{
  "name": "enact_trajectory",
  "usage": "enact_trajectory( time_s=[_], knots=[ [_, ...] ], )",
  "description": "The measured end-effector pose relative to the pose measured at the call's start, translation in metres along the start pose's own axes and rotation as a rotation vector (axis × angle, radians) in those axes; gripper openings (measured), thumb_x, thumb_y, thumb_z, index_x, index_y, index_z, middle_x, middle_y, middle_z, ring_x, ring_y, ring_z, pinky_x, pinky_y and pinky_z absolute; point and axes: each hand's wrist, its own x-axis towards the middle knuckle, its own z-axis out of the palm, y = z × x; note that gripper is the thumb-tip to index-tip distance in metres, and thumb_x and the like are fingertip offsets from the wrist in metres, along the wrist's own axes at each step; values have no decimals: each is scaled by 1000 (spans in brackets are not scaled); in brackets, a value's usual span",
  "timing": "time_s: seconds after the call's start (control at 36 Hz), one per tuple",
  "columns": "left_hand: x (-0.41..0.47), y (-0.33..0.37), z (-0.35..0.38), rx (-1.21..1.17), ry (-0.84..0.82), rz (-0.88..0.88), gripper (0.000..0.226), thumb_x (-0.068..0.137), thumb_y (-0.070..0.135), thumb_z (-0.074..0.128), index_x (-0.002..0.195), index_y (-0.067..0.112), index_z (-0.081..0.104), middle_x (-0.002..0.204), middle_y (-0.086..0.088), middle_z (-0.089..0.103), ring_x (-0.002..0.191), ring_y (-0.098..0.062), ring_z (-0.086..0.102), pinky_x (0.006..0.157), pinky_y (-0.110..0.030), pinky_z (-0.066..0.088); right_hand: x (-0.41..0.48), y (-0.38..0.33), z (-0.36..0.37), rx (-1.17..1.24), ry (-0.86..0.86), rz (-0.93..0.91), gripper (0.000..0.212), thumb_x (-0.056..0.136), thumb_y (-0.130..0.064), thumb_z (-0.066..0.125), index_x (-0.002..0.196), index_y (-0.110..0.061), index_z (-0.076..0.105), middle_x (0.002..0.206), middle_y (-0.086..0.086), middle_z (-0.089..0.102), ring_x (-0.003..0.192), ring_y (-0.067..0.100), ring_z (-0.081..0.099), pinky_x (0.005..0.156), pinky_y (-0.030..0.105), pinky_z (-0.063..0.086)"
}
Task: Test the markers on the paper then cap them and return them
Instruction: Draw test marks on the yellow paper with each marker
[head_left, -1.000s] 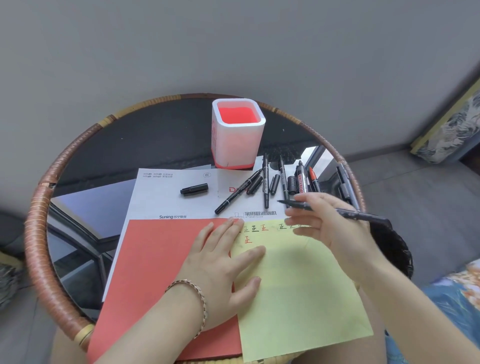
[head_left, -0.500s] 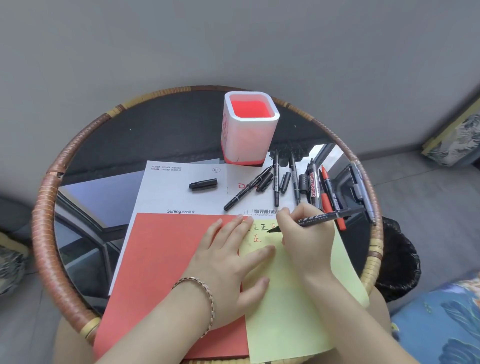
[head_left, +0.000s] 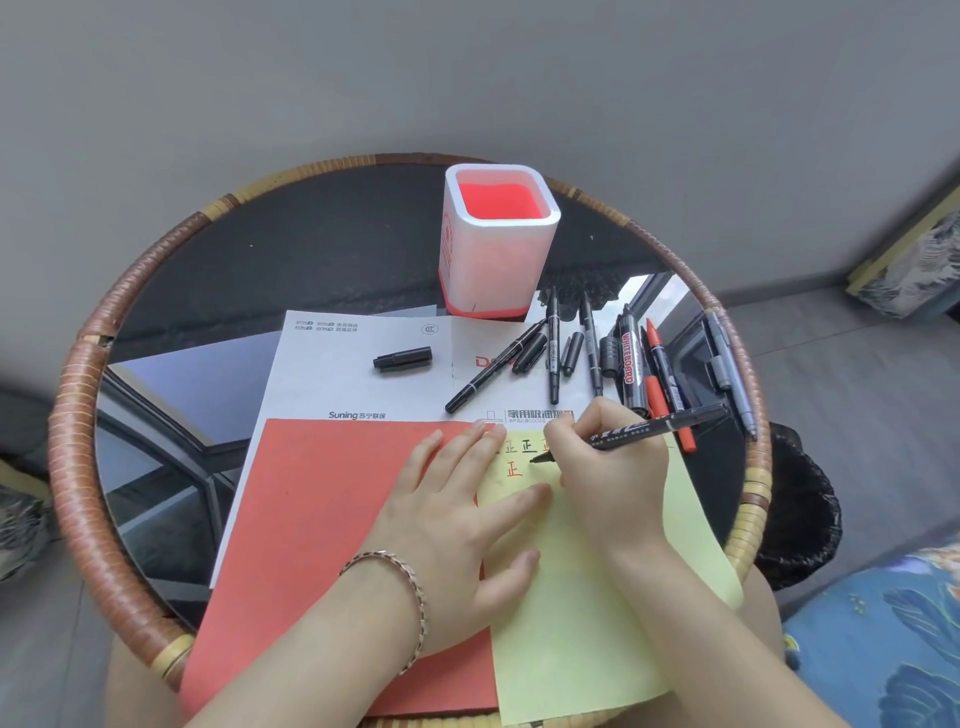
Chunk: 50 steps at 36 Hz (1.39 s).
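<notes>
My right hand (head_left: 613, 467) grips an uncapped black marker (head_left: 654, 426), its tip touching the yellow paper (head_left: 587, 623) beside a row of written characters. My left hand (head_left: 457, 525) lies flat, fingers spread, pressing on the yellow paper and the red sheet (head_left: 322, 519). Several other markers (head_left: 587, 353) lie loose behind my right hand, among them a whiteboard marker (head_left: 627, 364) and a red-tipped one (head_left: 658, 384). A loose black cap (head_left: 402, 358) rests on the white printed sheet (head_left: 353, 379). The white and red pen holder (head_left: 496, 244) stands upright at the back.
Everything sits on a round glass table with a woven rattan rim (head_left: 78, 415). A black waste bin (head_left: 800, 514) stands on the floor to the right, below the rim. A grey wall is behind the table.
My right hand came down from above the paper and set the marker tip on the yellow sheet, then shifted slightly. The left hand stayed flat on the papers.
</notes>
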Motion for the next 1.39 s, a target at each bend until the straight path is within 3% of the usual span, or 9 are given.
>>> enact_trajectory(
  time_s=[0.14,0.22,0.31,0.47,0.64,0.94,1.39],
  knots=[
    [0,0,0,-8,-3,-6,43,73,50,44,113,39,54,132,-15,53,124,-27,46,102,-41,24,-1,1,1,-4,-12,-1,30,68,-7,59,47,-2,39,45,20,45,48,20,36,51,31,32],
    [1,1,0,-12,-5,-9,43,73,50,44,112,38,58,131,-15,53,124,-27,46,101,-42,24,0,4,1,-25,15,-14,34,69,-5,60,45,-7,36,40,2,37,47,13,33,49,23,28],
    [1,1,0,-11,-2,-9,42,73,50,44,111,37,58,131,-16,54,122,-29,50,100,-42,25,1,6,1,-20,41,-14,41,70,-1,60,44,-17,32,41,-4,39,49,11,31,48,19,26],
    [1,1,0,-23,-1,-11,42,73,50,45,111,37,57,131,-16,54,122,-30,50,101,-42,25,1,4,0,22,20,25,37,70,1,61,45,-6,35,41,0,35,49,14,34,50,25,29],
    [1,1,-1,-10,-11,-17,42,74,50,44,112,38,56,131,-16,54,122,-30,50,100,-42,25,1,4,-1,24,-4,13,45,66,3,60,41,-19,30,37,-5,35,44,9,30,45,16,25],
    [1,1,-2,-10,-19,-17,43,74,50,44,111,36,61,130,-16,54,122,-31,50,100,-43,25,1,4,-2,48,-4,12,44,67,4,59,42,-19,32,36,-7,37,44,8,32,46,15,26],
    [1,1,-1,1,-10,-12,43,73,51,43,114,40,51,132,-16,53,123,-30,49,100,-43,24,1,3,-1,46,-26,32,42,66,2,60,41,-19,33,37,-6,36,44,7,31,46,14,27]
  ],
)
